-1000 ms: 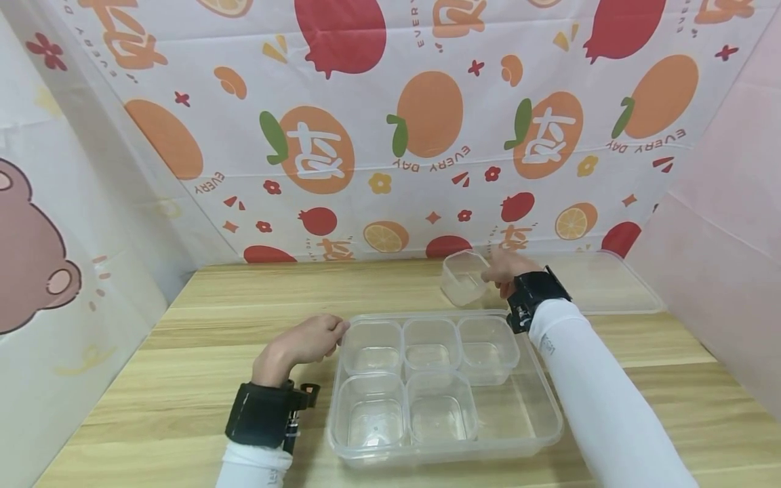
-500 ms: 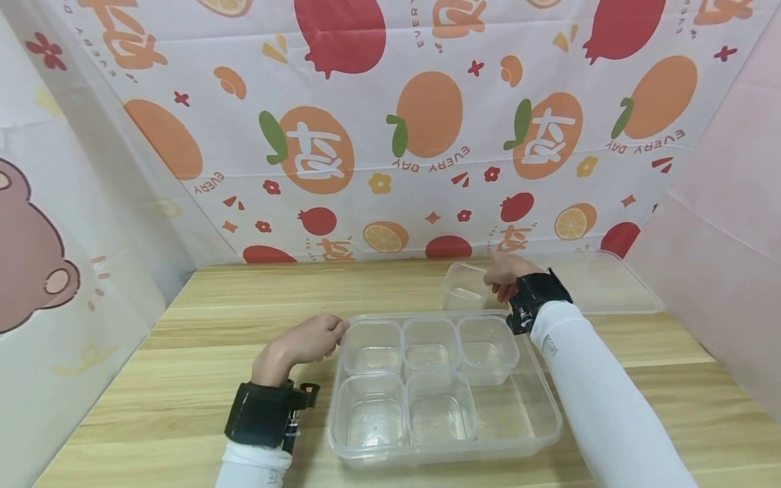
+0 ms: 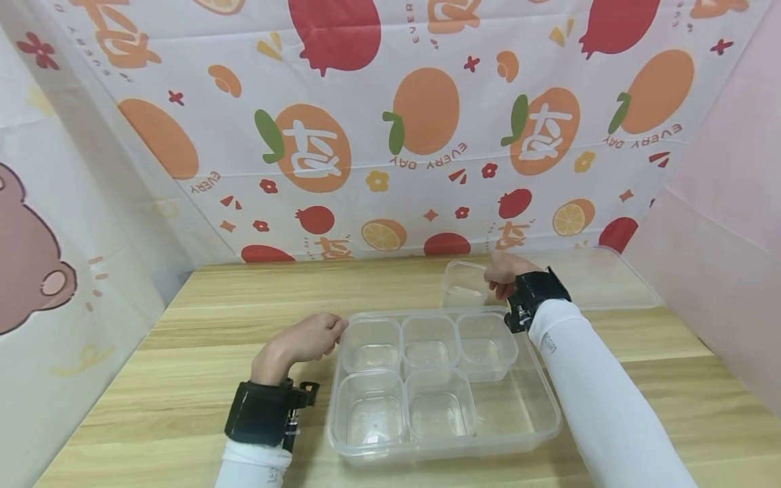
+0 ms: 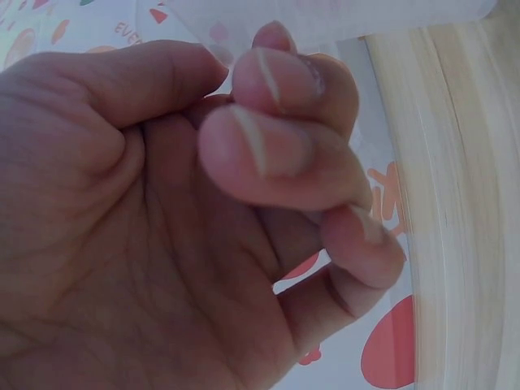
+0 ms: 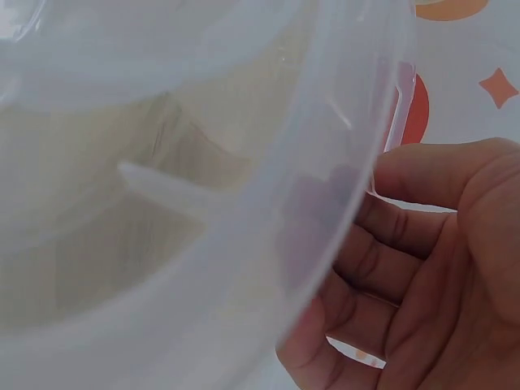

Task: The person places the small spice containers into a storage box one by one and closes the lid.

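Note:
In the head view a large clear plastic box [image 3: 512, 407] lies on the wooden table. Several small clear containers [image 3: 436, 400] stand inside it in two rows; its front right part shows bare floor. At the box's back left corner, my left hand [image 3: 305, 339] pinches the rim with thumb and forefinger; the left wrist view shows its other fingers curled beside the box wall [image 4: 349, 16]. Behind the box, my right hand [image 3: 509, 271] pinches the right side of another small clear container [image 3: 462, 285]. In the right wrist view the blurred box rim covers some of the right fingertips.
A flat clear lid [image 3: 604, 278] lies at the back right of the wooden table [image 3: 177, 393], partly behind the right wrist. A fruit-print cloth [image 3: 378, 135] rises behind the table. Pale cloths hang at both sides.
The small container in my right hand has tipped and sunk slightly since one second ago, with its open top less in view. My left hand keeps its place on the box. The head view shifts slightly.

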Motion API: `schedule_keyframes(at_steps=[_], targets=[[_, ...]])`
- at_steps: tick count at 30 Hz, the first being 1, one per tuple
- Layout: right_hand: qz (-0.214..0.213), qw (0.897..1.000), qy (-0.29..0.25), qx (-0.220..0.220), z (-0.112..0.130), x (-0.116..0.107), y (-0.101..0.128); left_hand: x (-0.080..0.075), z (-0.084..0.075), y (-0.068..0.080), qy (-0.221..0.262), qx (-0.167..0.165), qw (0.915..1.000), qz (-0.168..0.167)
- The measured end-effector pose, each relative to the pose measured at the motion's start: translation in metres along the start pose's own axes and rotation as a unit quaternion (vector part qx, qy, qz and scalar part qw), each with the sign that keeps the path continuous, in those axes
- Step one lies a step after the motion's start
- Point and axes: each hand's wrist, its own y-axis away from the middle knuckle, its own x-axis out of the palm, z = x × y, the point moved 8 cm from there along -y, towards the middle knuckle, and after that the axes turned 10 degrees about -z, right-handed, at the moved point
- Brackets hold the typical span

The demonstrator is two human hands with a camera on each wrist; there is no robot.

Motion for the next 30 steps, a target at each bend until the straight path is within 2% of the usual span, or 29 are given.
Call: schedule_keyframes(at_steps=[9, 18, 26, 30], targets=[[-0.004, 1.000, -0.009, -0.017, 0.002, -0.003, 0.002, 0.000, 0.000, 0.000, 0.002, -0.007, 1.0000, 0.002], [-0.055, 0.996, -0.055, -0.050, 0.007, -0.016, 0.003, 0.000, 0.000, 0.000, -0.001, -0.005, 1.0000, 0.002], [-0.088, 0.991, -0.061, -0.079, 0.011, -0.027, 0.006, 0.000, 0.001, 0.000, 0.001, -0.006, 1.0000, -0.001], [-0.094, 0.990, -0.068, -0.077, 0.012, -0.029, 0.005, 0.000, 0.001, 0.000, 0.003, -0.004, 1.0000, -0.001]])
